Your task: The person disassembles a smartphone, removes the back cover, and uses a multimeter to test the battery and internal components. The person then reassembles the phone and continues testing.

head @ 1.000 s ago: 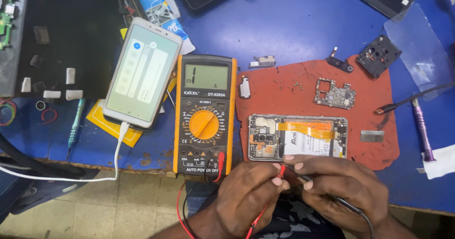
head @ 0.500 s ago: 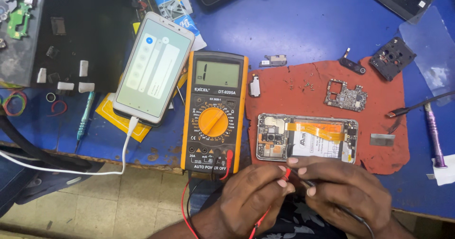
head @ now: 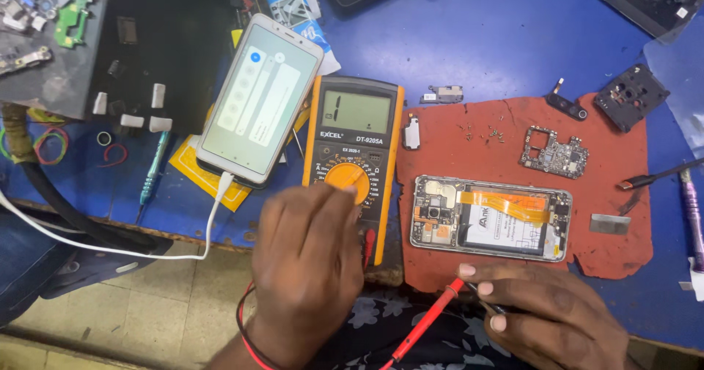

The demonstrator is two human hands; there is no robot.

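Orange and black meter (head: 353,146) lies flat on the blue bench (head: 484,40), screen lit, w/ its round orange dial in the middle. Left hand (head: 308,260) rests over the lower part of the meter, fingers bent and close together at the dial's bottom edge; can't tell if they pinch it, the hand hides that bit. Right hand (head: 546,315) sits at the near edge of the red mat (head: 513,121), fingers curled narrow around the red probe (head: 425,326) and a thin dark probe next to it. Red probe slants down toward the person's lap. Just above the right hand, on the mat, lies an opened phone (head: 490,217) w/ its back off, battery and orange strip showing. A small circuit board (head: 554,152) sits farther back on the mat. Left of the meter, a white phone (head: 260,99) leans w/ its screen on, white cable (head: 132,249) plugged in at the bottom.
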